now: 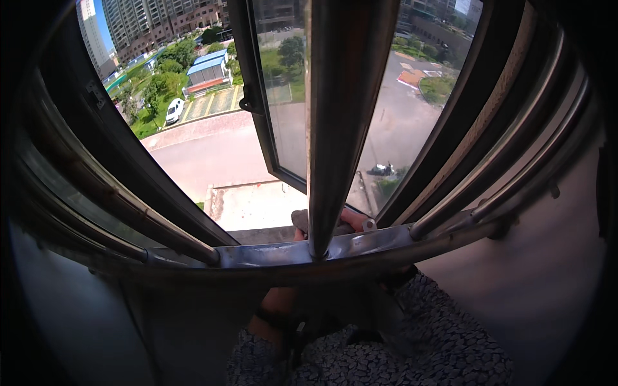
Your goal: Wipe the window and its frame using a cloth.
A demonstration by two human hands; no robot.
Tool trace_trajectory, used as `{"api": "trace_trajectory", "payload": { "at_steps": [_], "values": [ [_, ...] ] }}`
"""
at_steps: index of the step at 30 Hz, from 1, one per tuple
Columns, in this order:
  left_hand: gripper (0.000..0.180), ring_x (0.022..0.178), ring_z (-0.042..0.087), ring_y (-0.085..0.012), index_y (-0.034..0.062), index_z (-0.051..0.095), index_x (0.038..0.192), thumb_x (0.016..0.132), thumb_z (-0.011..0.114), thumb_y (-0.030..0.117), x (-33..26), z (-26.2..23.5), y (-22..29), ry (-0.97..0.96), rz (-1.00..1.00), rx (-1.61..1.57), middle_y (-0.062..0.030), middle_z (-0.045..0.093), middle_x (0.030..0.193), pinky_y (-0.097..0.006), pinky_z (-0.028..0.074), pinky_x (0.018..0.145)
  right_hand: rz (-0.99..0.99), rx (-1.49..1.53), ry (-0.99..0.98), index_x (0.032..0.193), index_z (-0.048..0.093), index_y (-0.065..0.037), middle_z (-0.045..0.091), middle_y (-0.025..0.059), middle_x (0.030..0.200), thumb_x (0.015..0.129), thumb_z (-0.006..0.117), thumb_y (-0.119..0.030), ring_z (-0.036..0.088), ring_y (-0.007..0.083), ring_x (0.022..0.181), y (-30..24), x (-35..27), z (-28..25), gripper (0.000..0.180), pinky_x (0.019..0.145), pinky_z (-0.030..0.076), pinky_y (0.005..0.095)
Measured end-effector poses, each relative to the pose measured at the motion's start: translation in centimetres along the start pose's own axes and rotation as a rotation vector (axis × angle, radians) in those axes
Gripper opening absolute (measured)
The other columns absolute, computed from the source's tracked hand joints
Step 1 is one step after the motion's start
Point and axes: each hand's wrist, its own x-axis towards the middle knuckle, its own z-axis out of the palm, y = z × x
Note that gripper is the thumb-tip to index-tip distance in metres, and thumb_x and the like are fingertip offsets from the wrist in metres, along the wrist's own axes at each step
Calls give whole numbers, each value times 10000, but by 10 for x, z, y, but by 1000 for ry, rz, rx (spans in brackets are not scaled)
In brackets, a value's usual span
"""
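Observation:
Both of my arms reach under the lower rail (270, 256) of a metal window guard to the sill beyond it. A crumpled grey cloth (300, 220) shows there, partly behind the thick middle bar (341, 116). Only a sliver of my left hand (299, 236) is visible, just below the cloth; its fingers are hidden. On the other side of the bar, my right hand (353, 220) has its fingers curled against the cloth. A dark band (277, 318) circles my left wrist. A small metal tab (369, 224) stands beside my right hand.
An outward-opened window sash (283, 116) hangs behind the middle bar. More metal bars (161, 225) rise on both sides. Outside, far below, are a paved road (212, 151), a white car (174, 110) and a blue-roofed shed (207, 67). A pale wall (547, 270) stands at right.

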Motion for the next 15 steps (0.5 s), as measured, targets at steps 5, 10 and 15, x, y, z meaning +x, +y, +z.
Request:
{"api": "trace_trajectory", "payload": {
  "at_steps": [5,10,15],
  "values": [
    [277,853,602,-150,-2,570,1112,925,533,198,3,-7,9,53,-2,27,-109,626,923,-288,493,761,33,74,-23,1246,456,3,567,114,1139,774,699,-200,550,178,1062,-8,3,27,568,930,447,282],
    [272,926,585,-200,4,542,1118,870,561,113,-6,-5,18,100,430,524,-127,605,987,-359,475,840,279,489,162,1243,452,8,564,116,1142,781,699,-260,551,184,1068,-8,-20,8,589,932,452,286],
    [391,824,635,-223,-38,531,1100,719,610,-1,32,-14,23,312,333,-47,-127,632,947,-324,538,729,294,886,332,1229,438,14,549,114,1150,761,699,-429,563,202,1056,24,-65,-5,696,943,459,316]
  ]
}}
